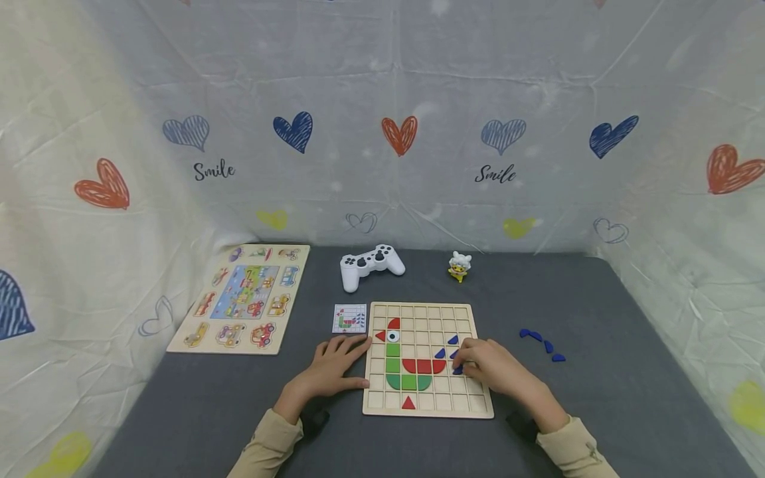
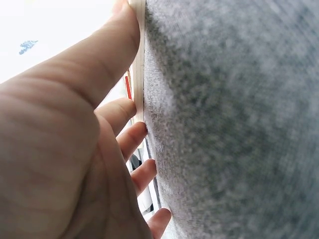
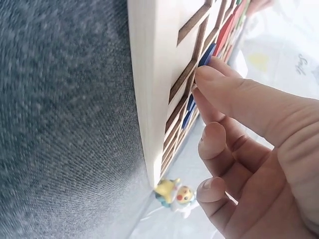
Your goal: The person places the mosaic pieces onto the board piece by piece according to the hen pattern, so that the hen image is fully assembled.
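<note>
A wooden grid board (image 1: 382,398) lies on the table, bearing red, green and blue flat pieces and an eye tile (image 1: 392,336) that form a bird-like figure. My left hand (image 1: 332,367) has its fingers spread and touches the board's left edge with thumb and fingertips. Over the right part of the grid, my right hand (image 1: 491,365) pinches a blue piece (image 3: 207,55) between thumb and index finger, low at a cell. Other blue pieces (image 1: 453,340) sit in cells nearby, partly hidden by the fingers. A small pattern card (image 1: 349,318) lies beyond the left hand.
Several loose blue pieces (image 1: 548,346) lie on the grey table right of the board. Behind it are a white game controller (image 1: 372,265) and a small figurine (image 1: 459,266). A vehicle picture puzzle (image 1: 245,292) lies at the left. A heart-printed cloth (image 1: 442,212) hangs around the table.
</note>
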Action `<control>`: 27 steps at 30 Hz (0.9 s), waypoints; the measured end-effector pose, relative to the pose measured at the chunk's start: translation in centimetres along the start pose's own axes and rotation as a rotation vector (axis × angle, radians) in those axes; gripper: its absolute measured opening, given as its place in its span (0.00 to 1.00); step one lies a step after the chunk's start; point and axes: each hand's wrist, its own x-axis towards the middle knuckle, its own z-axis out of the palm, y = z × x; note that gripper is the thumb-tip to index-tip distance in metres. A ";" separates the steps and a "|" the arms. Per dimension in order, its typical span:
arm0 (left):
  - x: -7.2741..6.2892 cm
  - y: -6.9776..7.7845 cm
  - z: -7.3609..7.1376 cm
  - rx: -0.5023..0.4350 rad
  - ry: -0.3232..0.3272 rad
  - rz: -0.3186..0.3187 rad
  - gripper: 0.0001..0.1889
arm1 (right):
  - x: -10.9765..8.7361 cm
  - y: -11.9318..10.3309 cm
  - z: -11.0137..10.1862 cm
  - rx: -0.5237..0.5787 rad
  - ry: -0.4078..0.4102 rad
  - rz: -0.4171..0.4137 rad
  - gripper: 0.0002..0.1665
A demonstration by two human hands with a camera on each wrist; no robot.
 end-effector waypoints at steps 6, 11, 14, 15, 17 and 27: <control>0.0 0.0 0.0 0.004 -0.006 -0.003 0.42 | -0.2 0.0 -0.2 -0.003 -0.009 0.003 0.11; 0.1 -0.1 0.1 0.009 -0.012 -0.008 0.42 | -0.6 0.3 -0.3 -0.019 0.018 0.012 0.11; 0.1 -0.1 0.1 0.011 -0.017 -0.014 0.42 | -1.0 0.9 -0.4 -0.038 0.041 0.014 0.11; 0.1 -0.1 0.1 0.010 -0.018 -0.016 0.42 | -1.1 1.1 -0.4 -0.047 0.049 0.011 0.11; 0.1 0.0 0.0 0.008 -0.019 -0.017 0.42 | -1.3 1.6 -0.5 -0.067 0.061 0.006 0.11; 0.0 0.2 -0.1 0.012 -0.010 -0.007 0.42 | -2.6 3.8 -1.3 -0.115 0.127 0.107 0.11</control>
